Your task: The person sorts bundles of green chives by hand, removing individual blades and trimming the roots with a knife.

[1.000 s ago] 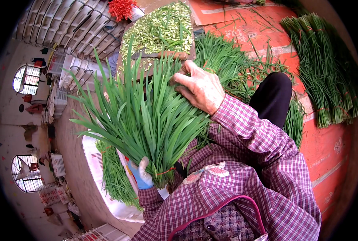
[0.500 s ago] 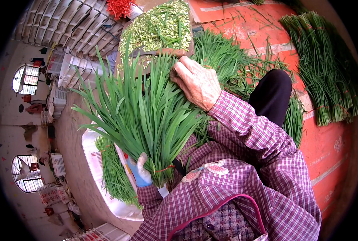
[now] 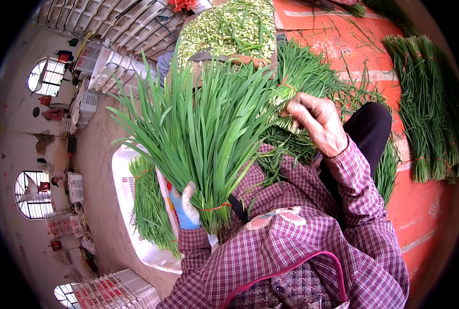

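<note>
Our gloved left hand [image 3: 187,208] clasps the garlic-chive bunch [image 3: 203,129] near its base, before the chopping board's [image 3: 273,63] near edge; our right hand [image 3: 317,123] pinches together, on what we cannot tell.

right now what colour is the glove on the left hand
The glove is blue and white; the head view shows it best.

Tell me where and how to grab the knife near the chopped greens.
By its brown handle, probably from the right with the bare right hand: the handle points right, while the blade lies left, partly overlapped by leaf tips of the held green bunch.
</note>
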{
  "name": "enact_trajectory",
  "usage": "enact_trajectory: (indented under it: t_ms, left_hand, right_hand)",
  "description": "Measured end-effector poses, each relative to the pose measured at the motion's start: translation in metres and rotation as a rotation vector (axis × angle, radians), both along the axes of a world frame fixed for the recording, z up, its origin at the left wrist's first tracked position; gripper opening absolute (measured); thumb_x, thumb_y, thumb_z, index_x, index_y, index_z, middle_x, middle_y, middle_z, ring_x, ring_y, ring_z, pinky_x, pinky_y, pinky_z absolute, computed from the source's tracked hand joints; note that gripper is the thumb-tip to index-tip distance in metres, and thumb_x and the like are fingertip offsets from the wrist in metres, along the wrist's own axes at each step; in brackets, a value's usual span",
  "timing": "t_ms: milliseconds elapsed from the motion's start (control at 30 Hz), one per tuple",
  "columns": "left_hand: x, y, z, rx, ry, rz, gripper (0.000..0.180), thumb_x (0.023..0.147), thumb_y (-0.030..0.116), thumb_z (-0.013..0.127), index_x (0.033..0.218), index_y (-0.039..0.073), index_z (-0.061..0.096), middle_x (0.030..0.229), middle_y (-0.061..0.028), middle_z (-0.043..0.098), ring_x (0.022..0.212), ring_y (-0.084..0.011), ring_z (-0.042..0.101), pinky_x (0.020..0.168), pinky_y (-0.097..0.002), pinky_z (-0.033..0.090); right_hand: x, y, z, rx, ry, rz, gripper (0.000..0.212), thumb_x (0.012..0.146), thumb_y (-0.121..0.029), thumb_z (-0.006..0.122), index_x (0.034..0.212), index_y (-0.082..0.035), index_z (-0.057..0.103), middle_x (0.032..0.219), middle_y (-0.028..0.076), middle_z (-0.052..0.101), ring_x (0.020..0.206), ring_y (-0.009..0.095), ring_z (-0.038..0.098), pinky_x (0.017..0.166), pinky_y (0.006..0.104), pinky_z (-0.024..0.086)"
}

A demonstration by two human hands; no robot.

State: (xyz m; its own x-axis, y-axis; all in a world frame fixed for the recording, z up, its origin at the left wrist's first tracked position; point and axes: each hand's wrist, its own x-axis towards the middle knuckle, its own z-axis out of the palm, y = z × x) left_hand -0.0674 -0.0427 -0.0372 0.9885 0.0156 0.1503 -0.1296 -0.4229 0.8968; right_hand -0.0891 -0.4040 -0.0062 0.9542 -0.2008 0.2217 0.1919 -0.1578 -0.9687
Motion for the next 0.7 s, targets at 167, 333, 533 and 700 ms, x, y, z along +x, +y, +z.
enact_trajectory:
  t_ms: [167, 333, 533, 700]
  left_hand:
    - [0.02, -0.001, 0.002, -0.25, -0.002, 0.015, 0.041, 0.09, 0.025, 0.061, 0.117, -0.005, 0.056, 0.117, -0.0103, 0.058, 0.099, -0.0161, 0.06, 0.088, -0.0302, 0.048]
    - [0.046, -0.04, 0.047, -0.148, 0.033, -0.025, 0.055, 0.092, 0.029, 0.057, 0.13, -0.008, 0.044, 0.122, -0.015, 0.058, 0.111, -0.0214, 0.058, 0.099, -0.0325, 0.044]
    - [0.064, -0.065, 0.067, -0.345, 0.014, -0.059, 0.046, 0.087, 0.018, 0.064, 0.125, -0.005, 0.052, 0.114, -0.0102, 0.06, 0.1, -0.0162, 0.059, 0.091, -0.0295, 0.046]
    - [0.063, -0.09, 0.075, -0.337, 0.015, -0.131, 0.037, 0.087, 0.005, 0.064, 0.122, -0.002, 0.056, 0.109, -0.0073, 0.063, 0.094, -0.0151, 0.062, 0.087, -0.0278, 0.051]
  right_hand:
    - [-0.014, 0.058, -0.066, -0.436, 0.013, 0.157, 0.062, 0.087, -0.055, 0.057, 0.113, 0.002, 0.056, 0.095, 0.021, 0.065, 0.087, 0.04, 0.063, 0.077, 0.0458, 0.051]
    - [-0.012, 0.103, -0.077, -0.24, 0.065, 0.286, 0.086, 0.085, -0.062, 0.057, 0.127, 0.012, 0.042, 0.118, 0.032, 0.055, 0.111, 0.043, 0.056, 0.095, 0.0459, 0.045]
    - [-0.004, 0.107, -0.036, -0.197, -0.121, 0.143, 0.051, 0.087, -0.031, 0.066, 0.121, 0.003, 0.051, 0.104, 0.019, 0.061, 0.096, 0.03, 0.063, 0.081, 0.0377, 0.051]
    - [0.017, 0.112, 0.01, -0.39, -0.379, -0.05, 0.033, 0.08, -0.013, 0.071, 0.11, -0.006, 0.059, 0.083, 0.007, 0.059, 0.076, 0.023, 0.063, 0.064, 0.0329, 0.051]
